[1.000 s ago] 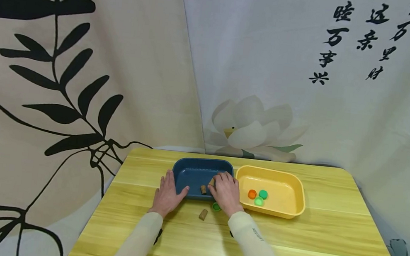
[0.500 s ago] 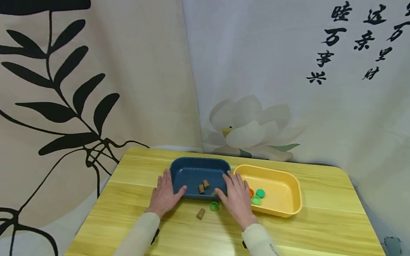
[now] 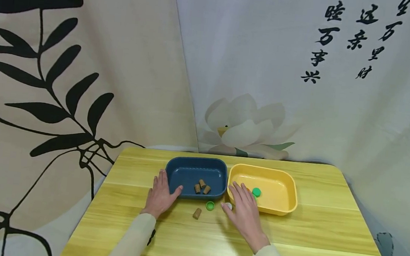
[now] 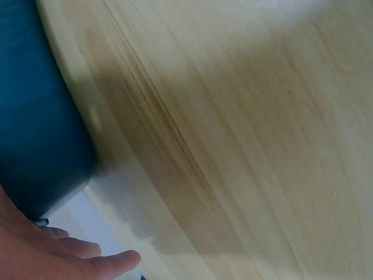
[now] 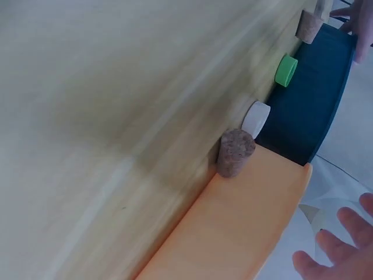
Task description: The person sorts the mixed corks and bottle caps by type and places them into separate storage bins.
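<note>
My left hand point(image 3: 160, 198) lies at the front left corner of the blue tray point(image 3: 172, 189), fingers straight along its side and thumb spread by the front rim. Inside that tray sit three corks point(image 3: 197, 189). My right hand point(image 3: 246, 218) hovers with extended, spread fingers over the near left part of the yellow tray point(image 3: 296, 204), holding nothing. Close to its thumb is a white bottle cap point(image 3: 229, 206). The right wrist view shows a cork point(image 5: 236, 153) beside this white cap point(image 5: 255, 119), in front of the yellow tray; from the head that cork is hidden.
A green bottle cap point(image 3: 209, 205) and another cork point(image 3: 197, 213) lie on the wooden table point(image 3: 185, 247) before the blue tray. Green caps point(image 3: 256, 192) rest in the yellow tray, partly covered by the right hand. A printed cloth point(image 3: 152, 55) hangs behind the table.
My right hand has let go of a cork in the blue tray and moved right, toward the front of the yellow tray. The white cap has come into sight. My left hand stays by the blue tray.
</note>
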A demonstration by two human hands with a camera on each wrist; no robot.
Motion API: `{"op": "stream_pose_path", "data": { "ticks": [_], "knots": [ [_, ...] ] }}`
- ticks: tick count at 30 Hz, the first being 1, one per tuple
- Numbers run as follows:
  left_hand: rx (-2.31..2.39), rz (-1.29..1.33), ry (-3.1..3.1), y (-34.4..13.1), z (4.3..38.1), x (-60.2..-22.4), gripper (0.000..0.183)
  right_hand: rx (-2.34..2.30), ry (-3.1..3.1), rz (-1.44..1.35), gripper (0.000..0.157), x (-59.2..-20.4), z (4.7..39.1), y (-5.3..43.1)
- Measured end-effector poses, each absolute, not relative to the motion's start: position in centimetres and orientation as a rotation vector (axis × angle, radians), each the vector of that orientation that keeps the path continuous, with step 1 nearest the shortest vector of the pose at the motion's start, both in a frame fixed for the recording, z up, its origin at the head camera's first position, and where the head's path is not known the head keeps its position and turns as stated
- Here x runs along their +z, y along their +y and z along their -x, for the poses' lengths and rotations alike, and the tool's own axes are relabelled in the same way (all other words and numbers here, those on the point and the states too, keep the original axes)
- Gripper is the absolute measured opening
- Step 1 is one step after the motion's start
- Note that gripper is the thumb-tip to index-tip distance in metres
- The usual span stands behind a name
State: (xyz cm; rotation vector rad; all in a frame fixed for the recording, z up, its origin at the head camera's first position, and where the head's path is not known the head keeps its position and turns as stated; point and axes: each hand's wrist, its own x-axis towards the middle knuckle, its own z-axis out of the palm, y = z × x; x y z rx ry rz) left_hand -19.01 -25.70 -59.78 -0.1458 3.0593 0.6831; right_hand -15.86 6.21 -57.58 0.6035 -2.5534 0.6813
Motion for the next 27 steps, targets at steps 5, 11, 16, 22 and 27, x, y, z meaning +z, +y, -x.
{"op": "stream_pose_path", "data": {
  "ticks": [5, 11, 16, 22, 27],
  "knots": [
    [0.7, 0.142, 3.059, -25.7, 19.0, -59.8, 0.108, 0.701, -2.536, -0.643, 0.066, -57.7, 14.5, 7.3],
    [0.683, 0.153, 3.05, -25.6, 19.1, -59.7, 0.106, 0.732, -2.518, -0.685, 0.064, -57.8, 13.4, 8.8],
    [0.681, 0.163, 3.041, -25.5, 19.0, -59.5, 0.104, 0.745, -2.525, -0.717, 0.06, -58.1, 13.0, 9.7],
    [0.685, 0.153, 3.044, -25.6, 19.0, -59.5, 0.106, 0.741, -2.558, -0.73, 0.054, -58.6, 12.5, 10.4],
    [0.684, 0.154, 3.043, -25.6, 19.0, -59.8, 0.105, 0.743, -2.681, -0.715, 0.054, -58.8, 12.2, 10.7]
  ]
}}
